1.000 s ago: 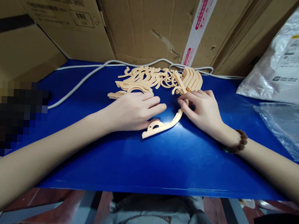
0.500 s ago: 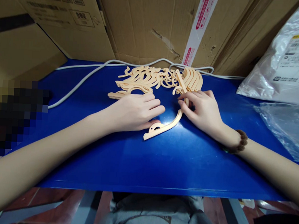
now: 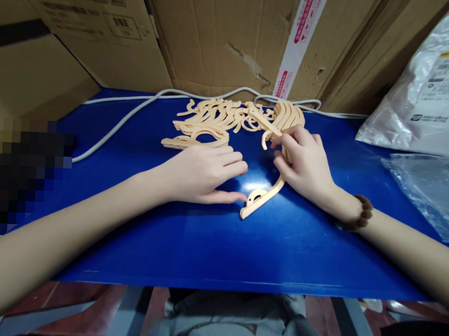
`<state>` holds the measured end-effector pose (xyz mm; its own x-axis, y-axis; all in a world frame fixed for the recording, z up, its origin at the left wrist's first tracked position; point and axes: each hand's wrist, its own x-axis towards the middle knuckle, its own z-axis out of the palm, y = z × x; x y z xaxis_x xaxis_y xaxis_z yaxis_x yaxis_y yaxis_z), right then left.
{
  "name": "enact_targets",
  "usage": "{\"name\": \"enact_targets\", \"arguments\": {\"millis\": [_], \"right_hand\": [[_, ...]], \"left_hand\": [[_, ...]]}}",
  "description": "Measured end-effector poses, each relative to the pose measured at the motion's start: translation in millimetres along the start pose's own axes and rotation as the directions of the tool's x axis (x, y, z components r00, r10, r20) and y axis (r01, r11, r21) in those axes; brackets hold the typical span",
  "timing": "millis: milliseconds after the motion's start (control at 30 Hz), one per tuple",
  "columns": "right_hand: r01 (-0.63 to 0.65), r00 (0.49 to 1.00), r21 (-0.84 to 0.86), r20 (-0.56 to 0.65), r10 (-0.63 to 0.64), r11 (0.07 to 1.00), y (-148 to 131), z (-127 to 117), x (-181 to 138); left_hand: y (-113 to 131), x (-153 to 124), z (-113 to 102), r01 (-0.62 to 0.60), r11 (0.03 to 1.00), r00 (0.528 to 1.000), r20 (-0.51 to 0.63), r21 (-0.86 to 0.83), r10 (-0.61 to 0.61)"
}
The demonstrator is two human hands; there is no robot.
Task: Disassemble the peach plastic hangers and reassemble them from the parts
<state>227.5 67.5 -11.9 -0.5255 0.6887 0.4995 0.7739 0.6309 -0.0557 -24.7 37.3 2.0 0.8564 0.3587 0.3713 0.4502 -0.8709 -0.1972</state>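
My right hand (image 3: 304, 154) is closed around the middle of a cream plastic folding hanger (image 3: 266, 196). One hanger arm curves down toward me, its looped end low over the blue table. The other arm (image 3: 263, 119) points up and left, and a small hook (image 3: 264, 140) shows beside my fingers. The joint is hidden behind the hand. My left hand (image 3: 212, 175) has its fingers loosely stretched out and holds nothing. Its thumb tip is at the looped end, seemingly touching it. Stacked hanger arms (image 3: 201, 135) lie just beyond the left hand.
Cream hooks (image 3: 220, 112) lie heaped at the back of the blue table (image 3: 205, 252), beside stacked curved arms (image 3: 290, 114). A white cable (image 3: 123, 122) runs behind them along a cardboard box (image 3: 223, 42). A plastic-wrapped package (image 3: 424, 98) stands at the right.
The hanger has shifted right and turned in my right hand, its lower end swinging right and its upper arm tilting left. My left thumb has stretched out to the right.
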Motion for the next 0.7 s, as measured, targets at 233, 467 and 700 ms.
{"name": "enact_targets", "arguments": {"millis": [233,467,700], "right_hand": [[0.063,0.998,0.059,0.022,-0.064,0.996,0,0,1],[0.155,0.985,0.099,0.055,-0.161,0.983,1,-1,1],[0.197,0.979,0.153,0.02,-0.203,0.968,3,0,0]], "left_hand": [[10,0,6,0.006,0.996,1.0,-0.02,-0.093,-0.007],[14,0,8,0.046,0.996,0.999,-0.022,-0.078,-0.048],[10,-1,16,0.086,0.996,0.995,-0.047,0.029,-0.085]]}}
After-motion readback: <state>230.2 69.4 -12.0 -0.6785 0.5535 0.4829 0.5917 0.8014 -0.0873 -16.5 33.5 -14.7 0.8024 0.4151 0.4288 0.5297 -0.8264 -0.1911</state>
